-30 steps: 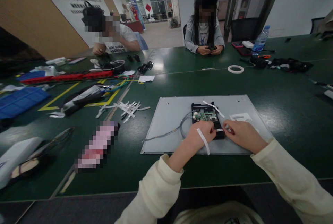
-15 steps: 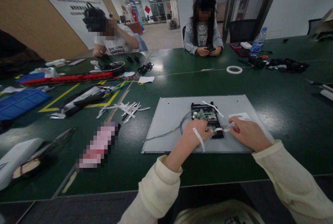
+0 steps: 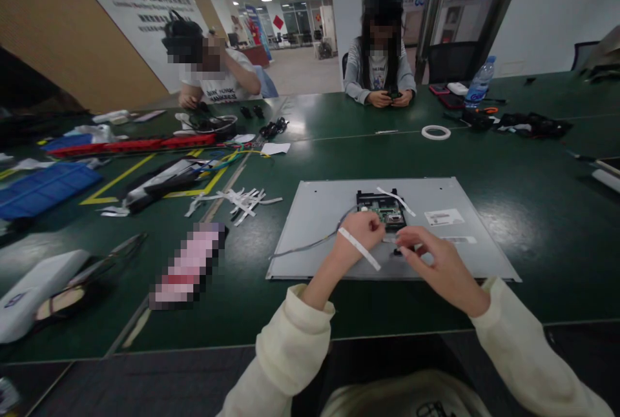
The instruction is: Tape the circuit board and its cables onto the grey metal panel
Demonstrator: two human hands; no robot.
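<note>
A flat grey panel (image 3: pixel 314 236) lies on the table in front of me. Near its middle sits a black frame (image 3: pixel 367 197) with a green circuit board (image 3: pixel 386 215) in it. A white tape strip (image 3: pixel 390 239) crosses the lower part of the frame. My left hand (image 3: pixel 359 236) has its fingers curled closed at the strip's left end. Thumb and fingers of my right hand (image 3: pixel 436 262) pinch at its right end. Another tape strip (image 3: pixel 361 249) is stuck across the back of my left hand. One more strip (image 3: pixel 396 200) lies over the frame's top.
Grey cables (image 3: pixel 310 249) run left from the board. Loose tape strips (image 3: pixel 247 203) and a phone (image 3: pixel 188 265) lie to the left. A tape roll (image 3: pixel 436 133) and a water bottle (image 3: pixel 479 84) stand farther back. Two people sit across the table.
My right hand has moved left, close to my left hand, uncovering the labels on the panel. My left hand has shifted slightly up, and its fingers are more curled.
</note>
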